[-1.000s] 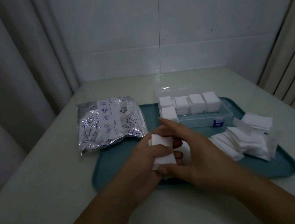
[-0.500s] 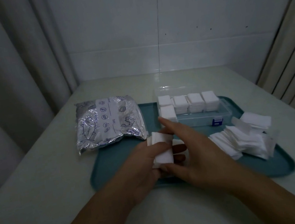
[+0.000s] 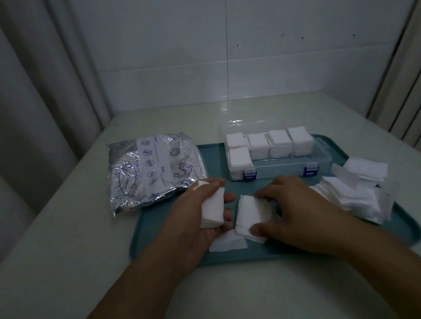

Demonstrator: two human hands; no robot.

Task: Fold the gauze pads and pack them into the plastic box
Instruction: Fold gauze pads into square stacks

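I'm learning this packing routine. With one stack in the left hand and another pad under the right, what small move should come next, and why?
Probably finish the fold: the right hand pinches a half-folded gauze pad against the tray, while the left hand already grips a folded stack. Then join them and carry them to the plastic box, whose front row looks mostly unfilled.
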